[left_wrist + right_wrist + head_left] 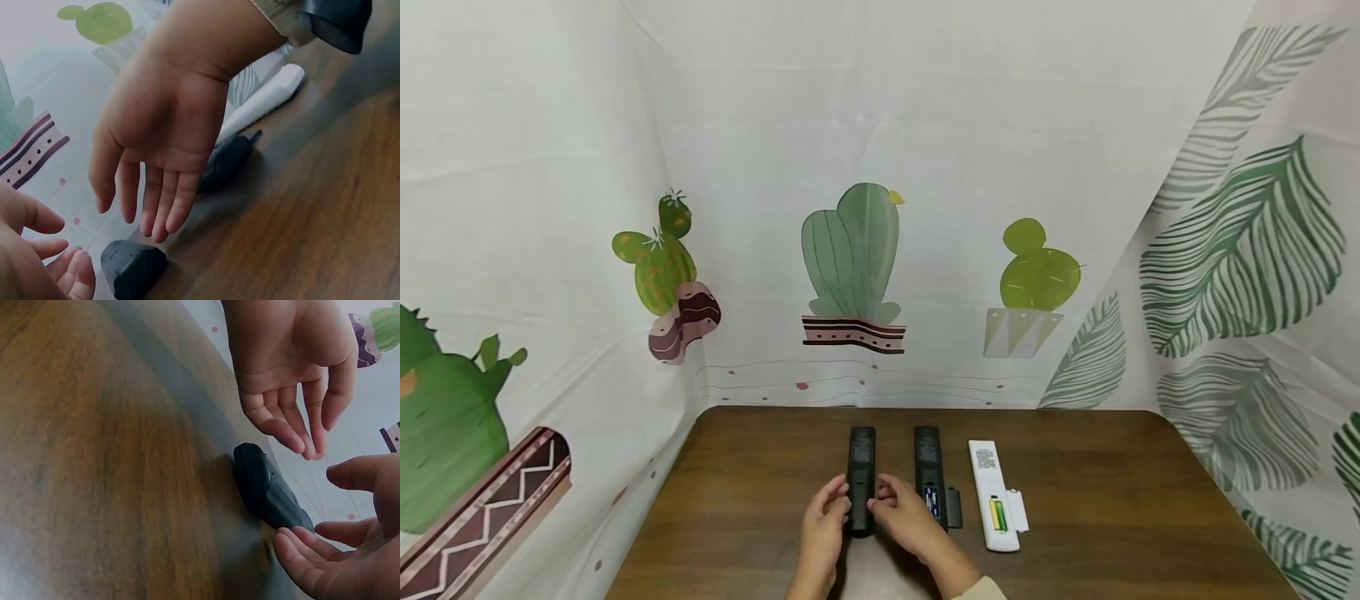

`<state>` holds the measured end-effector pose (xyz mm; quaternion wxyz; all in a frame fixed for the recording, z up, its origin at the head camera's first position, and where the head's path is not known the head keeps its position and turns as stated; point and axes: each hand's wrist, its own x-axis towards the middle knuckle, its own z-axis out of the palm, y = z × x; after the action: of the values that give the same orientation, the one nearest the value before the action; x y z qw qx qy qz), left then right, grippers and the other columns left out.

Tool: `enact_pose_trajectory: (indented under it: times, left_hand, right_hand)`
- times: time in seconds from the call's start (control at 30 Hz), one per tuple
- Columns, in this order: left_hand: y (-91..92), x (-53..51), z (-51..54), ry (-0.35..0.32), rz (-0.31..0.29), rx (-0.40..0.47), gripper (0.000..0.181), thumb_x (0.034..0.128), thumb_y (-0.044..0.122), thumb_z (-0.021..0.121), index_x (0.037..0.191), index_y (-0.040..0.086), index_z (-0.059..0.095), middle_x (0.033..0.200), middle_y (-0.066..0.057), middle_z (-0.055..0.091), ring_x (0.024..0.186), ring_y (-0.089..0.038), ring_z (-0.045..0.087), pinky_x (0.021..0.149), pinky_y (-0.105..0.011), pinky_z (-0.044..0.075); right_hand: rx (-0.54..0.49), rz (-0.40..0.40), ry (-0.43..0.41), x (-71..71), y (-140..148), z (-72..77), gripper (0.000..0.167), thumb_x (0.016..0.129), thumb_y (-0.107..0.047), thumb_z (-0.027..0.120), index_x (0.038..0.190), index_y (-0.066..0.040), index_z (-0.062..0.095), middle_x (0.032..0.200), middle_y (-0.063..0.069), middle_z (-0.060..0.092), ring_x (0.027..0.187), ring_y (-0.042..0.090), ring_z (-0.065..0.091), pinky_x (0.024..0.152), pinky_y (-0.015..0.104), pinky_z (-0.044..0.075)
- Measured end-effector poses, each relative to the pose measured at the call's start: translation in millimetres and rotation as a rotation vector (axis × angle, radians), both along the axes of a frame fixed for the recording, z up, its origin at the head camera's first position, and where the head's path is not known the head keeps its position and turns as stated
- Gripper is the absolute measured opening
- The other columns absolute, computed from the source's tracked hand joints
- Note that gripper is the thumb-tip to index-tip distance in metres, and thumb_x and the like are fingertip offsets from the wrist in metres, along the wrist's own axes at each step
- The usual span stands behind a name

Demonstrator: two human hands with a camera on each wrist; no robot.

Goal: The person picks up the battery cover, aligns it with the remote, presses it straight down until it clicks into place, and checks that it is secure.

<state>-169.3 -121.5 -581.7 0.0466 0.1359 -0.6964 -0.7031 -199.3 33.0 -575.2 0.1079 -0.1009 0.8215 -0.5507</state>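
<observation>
A black remote control [862, 454] lies back up between my two hands, its back closed. At its left side is my left hand [824, 525], fingers loosely bent; the left wrist view shows its fingers [78, 269] beside the remote's end [134, 269], not wrapped round it. On the other side, my right hand [910, 518] is held with relaxed fingers. In the right wrist view, the right fingertips [290, 540] are close to the black remote [265, 487]; whether they touch it I cannot tell.
Right of my hands lies a second black remote [928, 454] with batteries [931, 500] showing and its cover [954, 508] alongside. Farther right is a white remote [988, 475] with yellow-green batteries [997, 514] and its white cover [1017, 510]. A printed cloth [947, 150] hangs behind the brown table [1097, 500].
</observation>
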Motion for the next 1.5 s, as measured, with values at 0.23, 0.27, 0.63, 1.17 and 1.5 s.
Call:
enact_pose_trajectory:
  times: [0.23, 0.27, 0.63, 1.17, 1.5]
  left_hand:
    - [4.2, 2.5, 11.8, 0.066, -0.053, 0.038, 0.050, 0.0953, 0.001, 0.051, 0.145, -0.004, 0.049, 0.145, -0.024, 0.053, 0.131, -0.036, 0.053, 0.088, -0.019, 0.049]
    - [4.9, 2.9, 13.1, 0.069, -0.058, 0.043, 0.050, 0.0953, 0.001, 0.051, 0.145, -0.005, 0.049, 0.146, -0.025, 0.053, 0.132, -0.036, 0.052, 0.088, -0.018, 0.048]
    - [10.6, 5.7, 20.0, 0.073, -0.161, 0.015, 0.052, 0.0974, 0.003, 0.052, 0.149, -0.004, 0.044, 0.152, -0.024, 0.047, 0.140, -0.040, 0.046, 0.108, -0.037, 0.046]
    - [18.6, 3.0, 13.8, 0.062, -0.256, 0.080, 0.053, 0.0989, 0.005, 0.050, 0.149, -0.010, 0.039, 0.152, -0.030, 0.044, 0.139, -0.043, 0.046, 0.104, -0.045, 0.051]
    - [19.6, 2.3, 8.2, 0.055, -0.297, 0.065, 0.052, 0.1007, 0.006, 0.048, 0.148, -0.011, 0.039, 0.152, -0.032, 0.043, 0.139, -0.045, 0.046, 0.105, -0.048, 0.049]
  right_hand:
    - [-0.039, -0.003, 0.051, 1.8, 5, 8.3, 0.059, 0.096, -0.023, 0.064, 0.143, 0.008, 0.047, 0.130, 0.027, 0.059, 0.117, 0.039, 0.062, 0.096, 0.052, 0.053]
    - [-0.038, -0.005, 0.057, 2.3, 6, 9.5, 0.059, 0.096, -0.023, 0.064, 0.143, 0.007, 0.048, 0.131, 0.027, 0.059, 0.118, 0.039, 0.062, 0.097, 0.053, 0.052]
    - [-0.042, -0.039, 0.088, 3.7, 17, 16.1, 0.057, 0.098, -0.028, 0.062, 0.144, 0.002, 0.049, 0.136, 0.023, 0.056, 0.123, 0.038, 0.059, 0.100, 0.051, 0.051]
    - [-0.022, -0.106, 0.134, 1.6, 34, 17.9, 0.052, 0.097, -0.025, 0.063, 0.141, 0.001, 0.053, 0.130, 0.023, 0.058, 0.117, 0.032, 0.060, 0.090, 0.028, 0.050]
    - [-0.008, -0.137, 0.121, 3.4, 40, 15.5, 0.050, 0.097, -0.024, 0.064, 0.141, -0.002, 0.054, 0.132, 0.022, 0.056, 0.120, 0.035, 0.060, 0.091, 0.030, 0.051]
